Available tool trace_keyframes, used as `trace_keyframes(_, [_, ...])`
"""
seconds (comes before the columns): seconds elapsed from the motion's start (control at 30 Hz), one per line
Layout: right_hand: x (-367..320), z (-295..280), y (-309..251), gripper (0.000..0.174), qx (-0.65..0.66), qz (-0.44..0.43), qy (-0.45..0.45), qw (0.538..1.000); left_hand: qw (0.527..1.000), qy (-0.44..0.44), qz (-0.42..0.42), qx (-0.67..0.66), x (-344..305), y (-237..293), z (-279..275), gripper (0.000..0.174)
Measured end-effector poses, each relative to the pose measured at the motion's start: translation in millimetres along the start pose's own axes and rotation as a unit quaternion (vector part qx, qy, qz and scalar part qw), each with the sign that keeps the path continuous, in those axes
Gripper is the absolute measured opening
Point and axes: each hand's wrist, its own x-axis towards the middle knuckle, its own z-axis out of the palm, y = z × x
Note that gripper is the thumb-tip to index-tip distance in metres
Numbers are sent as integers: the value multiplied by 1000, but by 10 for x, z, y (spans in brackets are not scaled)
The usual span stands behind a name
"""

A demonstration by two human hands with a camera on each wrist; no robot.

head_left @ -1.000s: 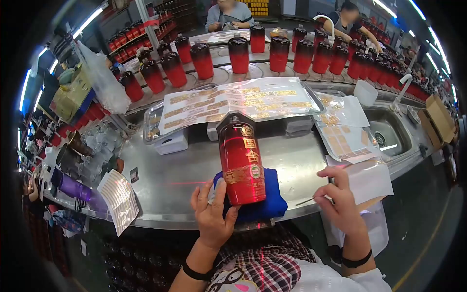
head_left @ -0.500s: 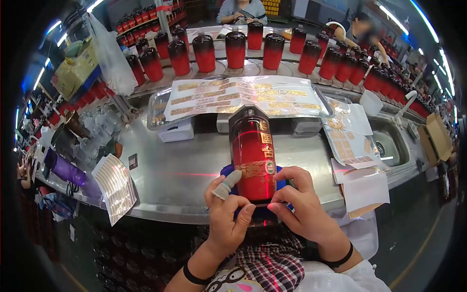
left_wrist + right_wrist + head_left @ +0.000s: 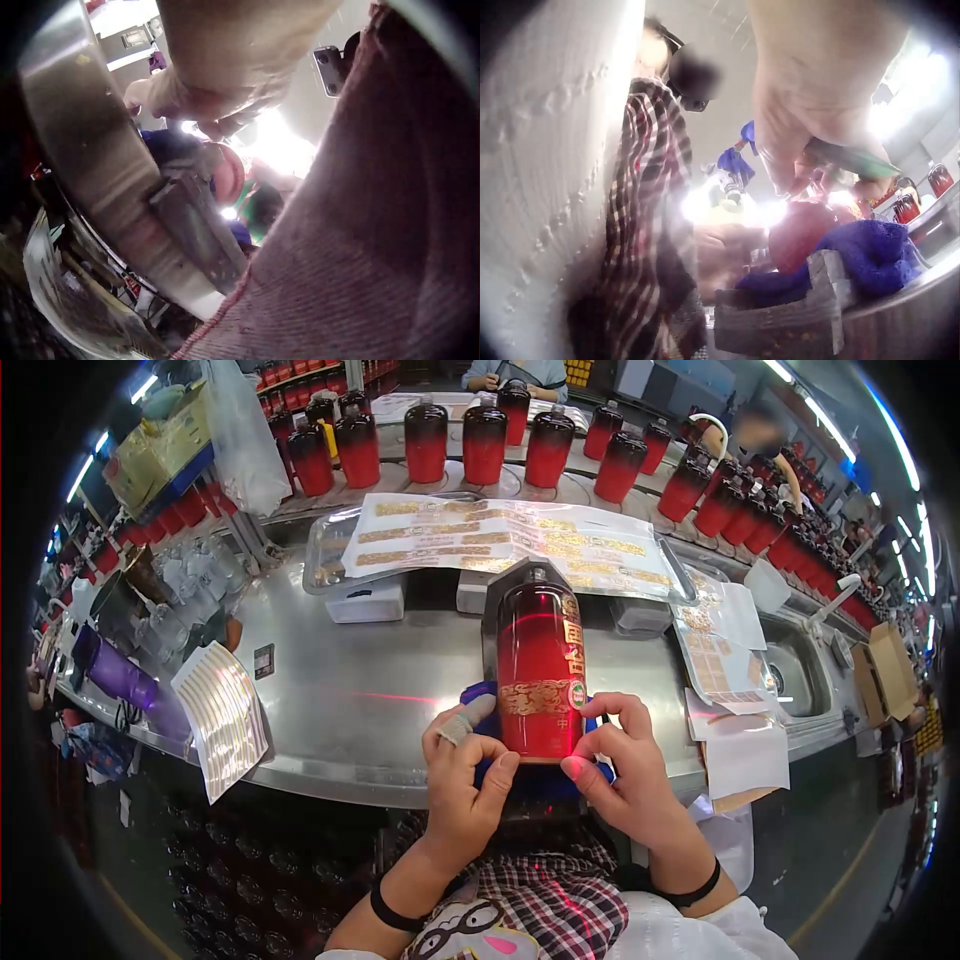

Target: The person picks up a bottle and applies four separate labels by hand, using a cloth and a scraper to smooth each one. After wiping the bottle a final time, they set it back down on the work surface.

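red bottle (image 3: 538,665) — between left hand (image 3: 462,780) | right hand (image 3: 622,772) — both gripping base

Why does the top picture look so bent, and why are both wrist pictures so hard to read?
Head view: a fisheye lens bows the steel counter and blackens the corners; a thin red light line lies across it. Left wrist view: fabric sits too near, blurred, and glare burns out the middle. Right wrist view: white glare beside the red bottle, soft focus throughout.
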Motion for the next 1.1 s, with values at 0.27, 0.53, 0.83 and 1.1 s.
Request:
trace_keyframes(0.27, [10, 48, 19, 14, 1, 15, 12, 1000, 999, 38, -20, -5, -51, -201, -59, 24])
trace_keyframes(0.53, [45, 57, 7, 14, 4, 11, 13, 1000, 936, -14, 160, 314, 152, -119, -159, 62])
trace_keyframes(0.83, [6, -24, 23, 13, 35, 44, 10, 998, 997, -33, 63, 18, 160, -94, -99, 58])
trace_keyframes(1.1, [-38, -84, 69, 14, 59, 40, 28, 997, 998, -22, -12, -49, 74, -107, 124, 65])
